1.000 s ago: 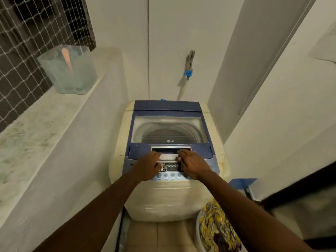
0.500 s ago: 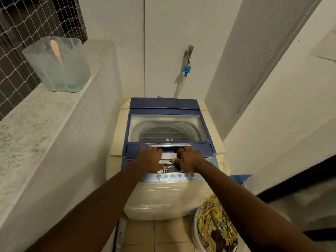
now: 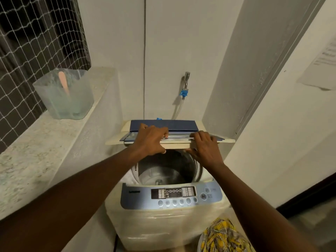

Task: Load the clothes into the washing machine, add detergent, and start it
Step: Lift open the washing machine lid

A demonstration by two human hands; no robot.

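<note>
A cream top-loading washing machine (image 3: pixel 169 226) with a blue control panel (image 3: pixel 172 196) stands in a narrow nook. Its blue lid (image 3: pixel 178 137) is raised and folded back, seen edge-on. My left hand (image 3: pixel 151 140) grips the lid's front edge, fingers over the top and thumb below. My right hand (image 3: pixel 204 146) grips the same edge a little to the right. The steel drum (image 3: pixel 167 171) lies open underneath with no clothes visible in it. Yellow checked clothes (image 3: pixel 224 237) sit in a white basket at the lower right.
A translucent plastic tub (image 3: pixel 65 95) of pale powder with a pink scoop stands on the stone ledge (image 3: pixel 36 146) at left, before a netted window. A tap with a blue hose fitting (image 3: pixel 184 88) is on the back wall. Walls close in on both sides.
Both hands have lifted the lid from flat and closed to raised and folded back, which exposes the drum. The camera has tilted so the control panel now shows in front.
</note>
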